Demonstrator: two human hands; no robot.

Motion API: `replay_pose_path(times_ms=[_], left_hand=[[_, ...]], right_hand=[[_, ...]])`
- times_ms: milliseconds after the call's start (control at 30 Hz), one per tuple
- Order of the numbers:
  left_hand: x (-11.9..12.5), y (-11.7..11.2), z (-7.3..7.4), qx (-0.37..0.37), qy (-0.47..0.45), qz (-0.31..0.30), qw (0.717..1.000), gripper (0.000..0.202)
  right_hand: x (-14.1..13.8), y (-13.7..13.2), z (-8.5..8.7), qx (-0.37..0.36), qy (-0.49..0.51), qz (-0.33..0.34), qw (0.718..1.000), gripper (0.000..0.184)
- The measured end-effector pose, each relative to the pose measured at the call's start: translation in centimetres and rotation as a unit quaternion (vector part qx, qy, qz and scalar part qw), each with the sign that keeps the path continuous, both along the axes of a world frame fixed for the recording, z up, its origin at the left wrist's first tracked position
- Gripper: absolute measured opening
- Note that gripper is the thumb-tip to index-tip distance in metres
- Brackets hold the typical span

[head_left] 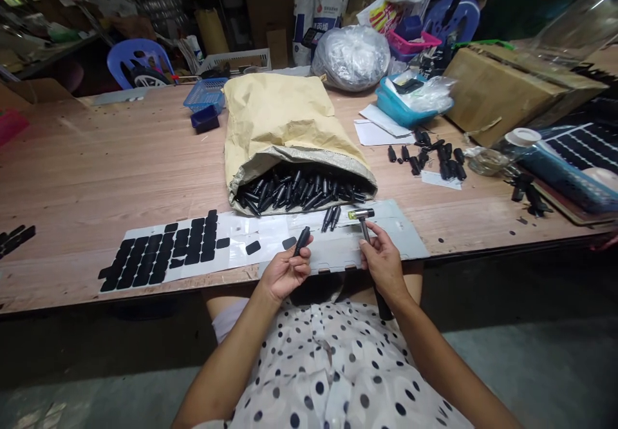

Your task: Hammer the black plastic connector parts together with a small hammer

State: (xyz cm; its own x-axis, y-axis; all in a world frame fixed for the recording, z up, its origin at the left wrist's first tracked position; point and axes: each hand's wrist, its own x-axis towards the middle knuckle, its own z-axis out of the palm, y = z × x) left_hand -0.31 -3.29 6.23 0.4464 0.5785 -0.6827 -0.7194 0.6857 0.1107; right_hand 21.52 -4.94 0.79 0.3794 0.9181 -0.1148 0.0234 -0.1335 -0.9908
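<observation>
My left hand (286, 272) is closed around a black cylindrical part (302, 241), its narrower end pointing up. In my right hand (383, 258) is a small mallet (362, 214), gripped by its black handle, with the head raised over the grey board (405, 226). The mallet head has one yellowish face and one dark face. Between the hands and the sack, a few loose black parts (331, 218) lie on the board. Many more like them spill at the mouth of a tan sack (290, 110) lying on its side.
Black rounded pads (147, 258) on white backing sheets lie to the left. Black fittings (447, 158) are scattered at right, near a cardboard box (506, 87) and a turquoise basket (410, 104). Blue baskets (205, 96) stand behind the sack. The table's front edge (463, 248) is close to my lap.
</observation>
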Motion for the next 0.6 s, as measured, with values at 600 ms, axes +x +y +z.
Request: replay_pose_path(times_ms=[600], left_hand=[[0.5, 0.9, -1.7, 0.356, 0.479, -0.008, 0.802, 0.03]], right_hand=[[0.2, -0.4, 0.7, -0.002, -0.056, -0.007, 0.998, 0.054]])
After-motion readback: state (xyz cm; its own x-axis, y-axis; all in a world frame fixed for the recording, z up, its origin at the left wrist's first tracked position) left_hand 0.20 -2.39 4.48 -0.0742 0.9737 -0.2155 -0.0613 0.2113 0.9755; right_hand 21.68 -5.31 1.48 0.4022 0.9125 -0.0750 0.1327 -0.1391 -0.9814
